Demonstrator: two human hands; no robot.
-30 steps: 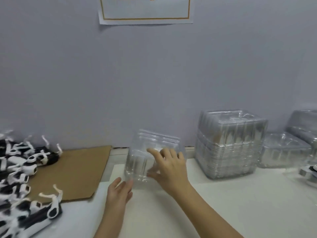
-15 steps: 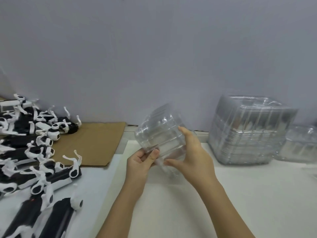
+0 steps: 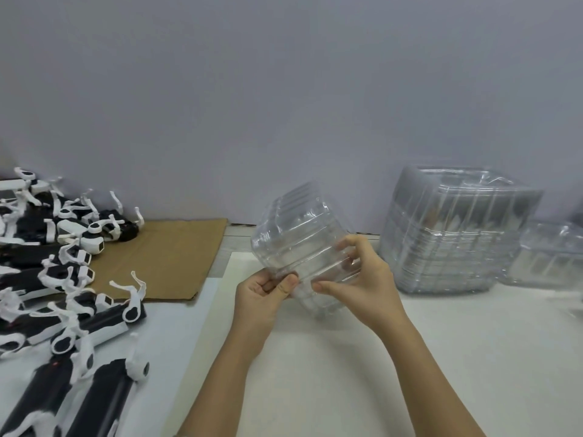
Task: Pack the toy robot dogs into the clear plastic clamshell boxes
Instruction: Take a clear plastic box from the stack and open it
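Whereas the box [image 3: 299, 241] stood on the desk [image 3: 473, 357] a second ago, the left hand [image 3: 262, 298] and right hand [image 3: 366, 279] now pinch its near rim, holding it tilted above mid-desk. Opening appears imminent; the toy dogs [image 3: 104, 321] lie unpacked at the left edge.

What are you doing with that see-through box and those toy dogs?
A person holds a clear clamshell box above the table with both hands: the left hand pinches its near edge, the right hand grips its side. It is empty. The toy robot dogs lie piled at the left; a stack of boxes stands at the right.
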